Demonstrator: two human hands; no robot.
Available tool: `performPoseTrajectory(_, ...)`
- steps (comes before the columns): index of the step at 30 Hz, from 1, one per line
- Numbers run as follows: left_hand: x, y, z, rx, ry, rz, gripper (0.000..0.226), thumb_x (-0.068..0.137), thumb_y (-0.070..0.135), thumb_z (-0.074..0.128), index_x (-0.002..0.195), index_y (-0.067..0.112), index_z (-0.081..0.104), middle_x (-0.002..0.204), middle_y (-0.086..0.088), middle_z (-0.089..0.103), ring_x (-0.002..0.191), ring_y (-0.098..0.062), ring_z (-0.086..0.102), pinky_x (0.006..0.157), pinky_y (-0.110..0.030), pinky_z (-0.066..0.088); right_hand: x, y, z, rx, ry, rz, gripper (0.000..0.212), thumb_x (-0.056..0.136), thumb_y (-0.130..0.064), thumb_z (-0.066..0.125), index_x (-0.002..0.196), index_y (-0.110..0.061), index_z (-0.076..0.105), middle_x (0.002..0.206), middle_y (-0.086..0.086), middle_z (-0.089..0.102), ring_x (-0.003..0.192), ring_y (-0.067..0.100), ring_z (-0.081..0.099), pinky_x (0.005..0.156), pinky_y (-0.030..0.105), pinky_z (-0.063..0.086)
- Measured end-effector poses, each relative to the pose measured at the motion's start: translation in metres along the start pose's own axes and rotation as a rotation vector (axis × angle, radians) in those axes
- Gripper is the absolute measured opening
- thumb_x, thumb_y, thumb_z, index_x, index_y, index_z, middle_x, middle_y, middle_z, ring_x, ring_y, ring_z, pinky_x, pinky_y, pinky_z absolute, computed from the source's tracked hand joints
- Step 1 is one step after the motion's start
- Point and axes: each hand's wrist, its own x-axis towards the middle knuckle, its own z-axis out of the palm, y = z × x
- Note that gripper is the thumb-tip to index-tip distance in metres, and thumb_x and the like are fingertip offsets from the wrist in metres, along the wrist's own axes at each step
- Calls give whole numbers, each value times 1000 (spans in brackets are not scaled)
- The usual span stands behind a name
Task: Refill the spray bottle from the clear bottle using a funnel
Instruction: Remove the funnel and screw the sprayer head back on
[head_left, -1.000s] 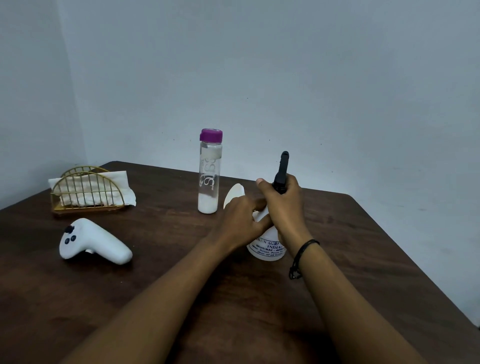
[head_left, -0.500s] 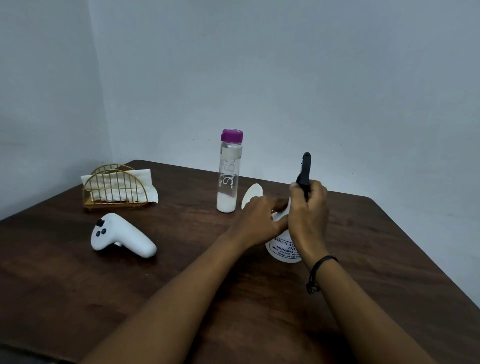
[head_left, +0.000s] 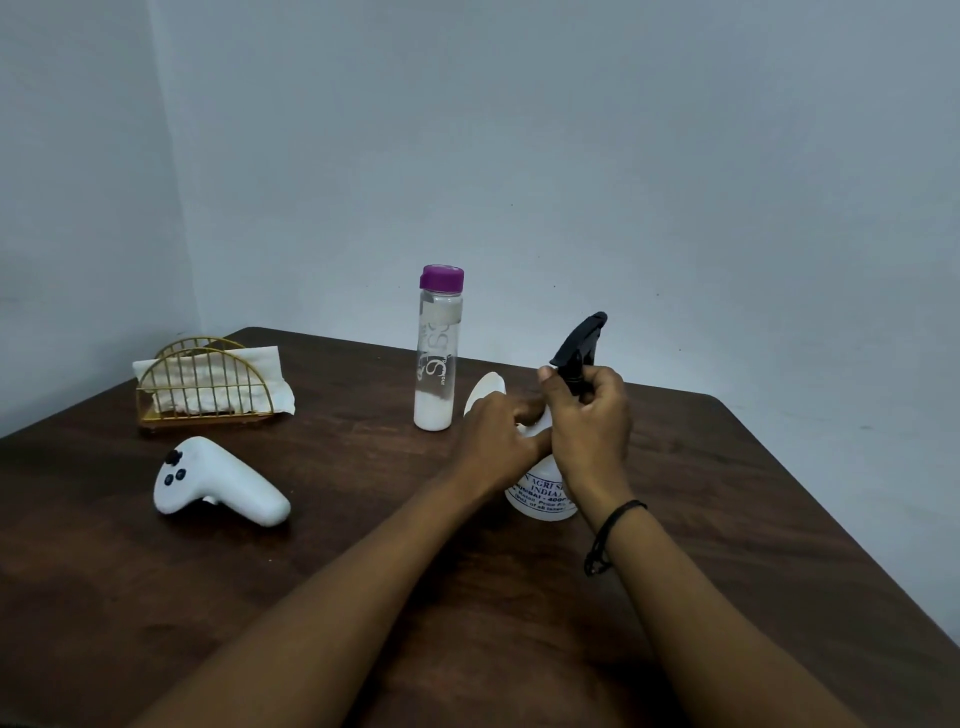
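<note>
The white translucent plastic spray bottle (head_left: 540, 496) stands on the dark brown wooden tabletop (head_left: 727, 519), near the tall clear bottle with the purple cap (head_left: 437, 353). The left hand (head_left: 496, 439) is wrapped around the spray bottle's shoulder, steadying it. The right hand (head_left: 589, 421) is closed around the neck of the black trigger spray head (head_left: 579, 345), which tilts to the right, seemingly being unscrewed.

Risks, as I judge them: if the left hand's hold slackens while the head is twisted, the light bottle could spin or tip. A dip tube lifted out may drip on the tabletop. The white plastic funnel (head_left: 485, 392) sits just behind the left hand and could be knocked over.

The hands hide the bottle's neck, so whether the head is free of its thread cannot be told. Most of the funnel is hidden too. The label is partly covered. The clear bottle's cap is still on.
</note>
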Motion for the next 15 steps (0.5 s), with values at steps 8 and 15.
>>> performPoseTrajectory(8,0,3,4,71,55,-19,31,80,44,54,57,24,59,58,1,65,60,-15,63,52,-37,47,-2,1,1,-39,9,9,31,84,-43,74,99,-19,61,104,3,66,89,13,64,67,16,44)
performPoseTrajectory(15,2,0,2,132,79,27,33,87,31,65,60,14,59,57,-2,65,59,-17,61,54,-37,48,-5,-1,0,-98,9,9,36,81,-50,74,98,-20,64,101,-1,67,91,12,64,68,17,43)
